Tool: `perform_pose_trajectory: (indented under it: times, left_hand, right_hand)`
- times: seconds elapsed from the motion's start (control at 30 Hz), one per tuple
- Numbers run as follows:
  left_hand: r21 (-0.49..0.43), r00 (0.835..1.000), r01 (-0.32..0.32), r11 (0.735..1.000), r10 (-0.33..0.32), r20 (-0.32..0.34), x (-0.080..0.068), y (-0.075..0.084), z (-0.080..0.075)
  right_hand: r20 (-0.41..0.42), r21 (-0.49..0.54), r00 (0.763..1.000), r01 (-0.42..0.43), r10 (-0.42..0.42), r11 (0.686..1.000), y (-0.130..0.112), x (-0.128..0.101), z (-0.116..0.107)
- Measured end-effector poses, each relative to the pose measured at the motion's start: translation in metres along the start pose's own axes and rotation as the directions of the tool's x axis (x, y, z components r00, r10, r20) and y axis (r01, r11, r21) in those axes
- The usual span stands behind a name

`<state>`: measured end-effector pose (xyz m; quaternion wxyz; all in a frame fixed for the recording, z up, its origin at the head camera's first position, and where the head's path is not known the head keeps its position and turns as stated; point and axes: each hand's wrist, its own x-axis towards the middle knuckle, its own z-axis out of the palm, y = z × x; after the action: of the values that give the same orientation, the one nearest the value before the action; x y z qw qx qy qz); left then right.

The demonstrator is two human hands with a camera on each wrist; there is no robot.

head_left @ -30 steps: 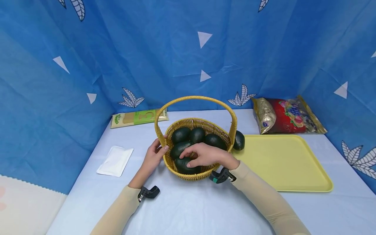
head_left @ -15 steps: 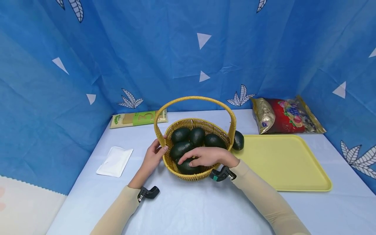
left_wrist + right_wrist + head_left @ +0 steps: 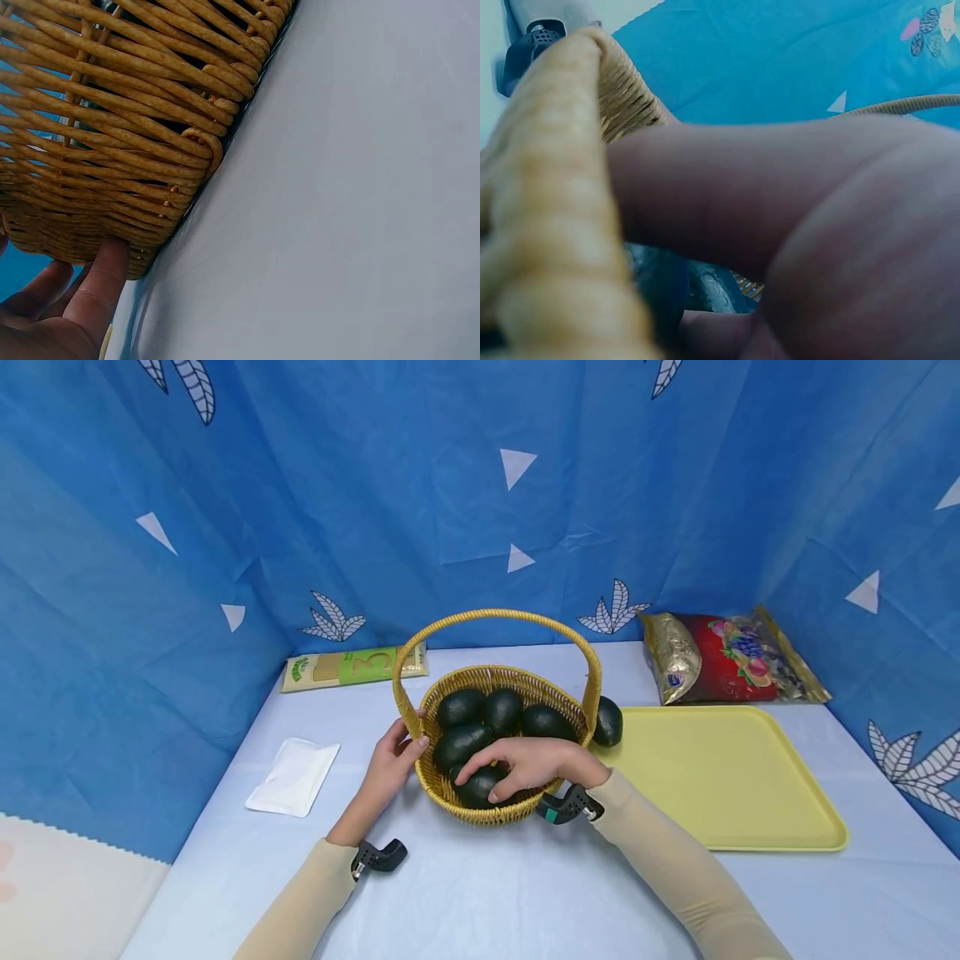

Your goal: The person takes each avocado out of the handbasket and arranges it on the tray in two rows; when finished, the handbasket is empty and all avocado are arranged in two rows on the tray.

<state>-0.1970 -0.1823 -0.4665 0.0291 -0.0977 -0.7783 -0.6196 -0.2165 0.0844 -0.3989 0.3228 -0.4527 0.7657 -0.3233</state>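
A yellow wicker basket with a tall arched handle holds several dark green avocados. My left hand grips the basket's left side by the foot of the handle, thumb at the rim; the left wrist view shows its fingers against the woven wall. Inside the basket, my right hand holds the front avocado, fingers curved over its left side and thumb on its right. In the right wrist view, the wicker rim and the hand hide most of the fruit.
Another avocado lies outside, right of the basket, beside a yellow tray. Behind the tray sits a red and gold bag. A green-labelled packet is at the back left, a white sachet nearer. Blue curtains surround the table.
The front avocado has shifted slightly right within the basket under my right hand, and the right thumb has moved down along it. My left hand stays on the basket.
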Motion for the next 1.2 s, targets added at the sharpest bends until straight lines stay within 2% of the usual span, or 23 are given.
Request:
perform_pose_trajectory:
  times: [0.2,0.53,0.87,1.1,1.2]
  left_hand:
    - [0.006,1.000,-0.004,1.000,0.004,0.008,0.001,-0.002,0.000]
    - [0.012,1.000,0.011,1.000,-0.011,0.007,0.001,0.000,0.001]
    - [0.018,1.000,-0.005,1.000,0.005,0.005,0.001,-0.001,-0.001]
    - [0.016,1.000,-0.014,1.000,0.014,0.005,0.001,-0.002,0.000]
    - [0.014,1.000,-0.015,1.000,0.015,0.004,0.001,-0.002,0.000]
  right_hand:
    - [-0.017,0.051,1.000,-0.002,0.003,0.999,-0.001,-0.005,-0.003]
    - [-0.049,0.058,0.998,0.030,-0.028,0.998,-0.005,-0.014,-0.012]
    - [-0.111,0.079,0.992,0.064,-0.055,0.995,-0.003,-0.015,-0.017]
    - [-0.189,0.162,0.982,0.041,-0.009,0.986,-0.006,-0.025,-0.018]
    - [-0.233,0.185,0.973,0.057,-0.013,0.981,-0.008,-0.034,-0.019]
